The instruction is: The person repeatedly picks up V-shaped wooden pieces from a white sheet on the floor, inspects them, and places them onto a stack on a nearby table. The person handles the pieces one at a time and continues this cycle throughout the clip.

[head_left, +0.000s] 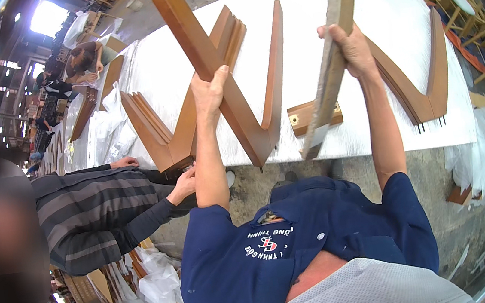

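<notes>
My left hand is closed around one arm of a brown V-shaped wooden leg piece, which is tilted over the table's near edge. My right hand grips a long narrow wooden board, with a rough greyish face showing and its lower end pointing toward me. Between the two, a small brown wooden block with brass-coloured fittings lies on the table, partly behind the board. Right of the board rests another V-shaped leg piece with dark pins at its near end. Several similar leg pieces are stacked on the left.
A white-covered table spans the front. At my left stands a co-worker in a striped shirt, one hand near the stacked pieces. Plastic-wrapped bundles and wooden stools are on the right; other people are farther left.
</notes>
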`<state>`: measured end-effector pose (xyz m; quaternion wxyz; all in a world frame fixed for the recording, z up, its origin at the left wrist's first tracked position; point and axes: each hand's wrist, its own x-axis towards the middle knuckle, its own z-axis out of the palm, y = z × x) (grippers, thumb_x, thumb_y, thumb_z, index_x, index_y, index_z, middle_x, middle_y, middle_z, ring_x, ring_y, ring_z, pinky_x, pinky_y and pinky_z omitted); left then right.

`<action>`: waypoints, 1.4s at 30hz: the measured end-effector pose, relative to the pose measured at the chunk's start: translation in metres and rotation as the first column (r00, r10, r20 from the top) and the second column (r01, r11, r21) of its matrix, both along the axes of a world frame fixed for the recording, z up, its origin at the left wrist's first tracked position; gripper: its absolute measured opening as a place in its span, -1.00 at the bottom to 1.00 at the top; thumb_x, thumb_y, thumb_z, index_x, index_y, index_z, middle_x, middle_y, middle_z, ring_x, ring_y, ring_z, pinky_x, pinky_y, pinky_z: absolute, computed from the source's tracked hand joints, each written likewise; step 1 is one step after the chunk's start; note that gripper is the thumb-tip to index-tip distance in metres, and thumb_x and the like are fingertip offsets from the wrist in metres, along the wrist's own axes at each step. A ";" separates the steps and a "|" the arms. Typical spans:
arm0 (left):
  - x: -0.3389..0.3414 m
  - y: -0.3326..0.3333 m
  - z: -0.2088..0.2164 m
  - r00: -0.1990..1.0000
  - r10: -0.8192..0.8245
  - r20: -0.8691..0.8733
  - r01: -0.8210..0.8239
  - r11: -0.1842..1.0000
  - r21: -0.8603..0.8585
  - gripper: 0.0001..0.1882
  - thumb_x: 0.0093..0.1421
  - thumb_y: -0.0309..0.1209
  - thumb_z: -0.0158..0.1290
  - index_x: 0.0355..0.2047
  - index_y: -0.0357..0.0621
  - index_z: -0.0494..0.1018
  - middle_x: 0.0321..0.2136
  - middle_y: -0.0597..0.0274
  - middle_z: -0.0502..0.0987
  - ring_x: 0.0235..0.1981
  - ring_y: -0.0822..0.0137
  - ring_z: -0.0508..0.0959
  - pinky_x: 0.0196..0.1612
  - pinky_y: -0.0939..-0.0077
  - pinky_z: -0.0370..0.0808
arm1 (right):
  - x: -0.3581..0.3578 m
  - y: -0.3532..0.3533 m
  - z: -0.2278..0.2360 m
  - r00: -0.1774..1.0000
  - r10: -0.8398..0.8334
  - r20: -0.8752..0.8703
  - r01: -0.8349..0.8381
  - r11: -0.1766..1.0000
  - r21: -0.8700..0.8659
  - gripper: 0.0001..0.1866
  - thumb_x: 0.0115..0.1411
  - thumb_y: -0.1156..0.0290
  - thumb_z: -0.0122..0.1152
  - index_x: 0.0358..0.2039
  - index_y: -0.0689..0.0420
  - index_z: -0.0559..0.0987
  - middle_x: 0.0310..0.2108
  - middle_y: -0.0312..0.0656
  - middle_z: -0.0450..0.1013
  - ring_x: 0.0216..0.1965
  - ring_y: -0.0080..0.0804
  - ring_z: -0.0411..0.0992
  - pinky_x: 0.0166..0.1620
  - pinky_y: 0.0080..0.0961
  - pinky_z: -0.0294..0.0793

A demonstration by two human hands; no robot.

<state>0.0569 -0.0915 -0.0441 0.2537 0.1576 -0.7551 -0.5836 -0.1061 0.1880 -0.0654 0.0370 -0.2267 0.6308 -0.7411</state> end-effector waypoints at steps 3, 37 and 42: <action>-0.002 -0.004 -0.013 0.999 -0.001 -0.042 -0.001 0.998 -0.061 -0.73 0.19 -0.29 0.15 -0.30 -0.30 0.52 -0.43 0.21 0.57 -0.37 0.39 0.53 -0.28 0.47 0.47 | 0.024 -0.048 0.036 0.983 0.074 -0.165 -0.088 0.993 -0.077 0.00 -0.03 0.10 0.37 0.32 0.24 0.10 -0.06 -0.02 0.40 -0.01 -0.21 0.43 0.08 -0.26 0.44; -0.013 0.026 -0.028 0.914 -0.302 -0.269 0.282 0.953 -0.111 -0.37 0.38 -0.03 -0.08 0.21 -0.34 0.24 0.04 0.07 0.46 0.05 0.29 0.44 0.11 0.43 0.36 | 0.093 -0.152 0.029 0.944 -0.179 -0.277 0.143 0.979 -0.146 -0.30 0.36 0.08 -0.08 0.35 0.26 0.10 0.19 0.24 0.28 0.22 -0.03 0.28 0.22 -0.32 0.25; -0.018 0.023 -0.036 0.904 -0.312 -0.293 0.271 0.947 -0.174 -0.35 0.37 0.02 -0.09 0.19 -0.33 0.26 0.04 0.11 0.45 0.04 0.32 0.42 0.11 0.47 0.35 | 0.085 -0.155 0.030 0.945 -0.104 -0.311 0.025 0.969 -0.247 -0.29 0.36 0.06 -0.02 0.28 0.38 0.18 0.07 0.18 0.40 0.09 -0.16 0.38 0.13 -0.37 0.33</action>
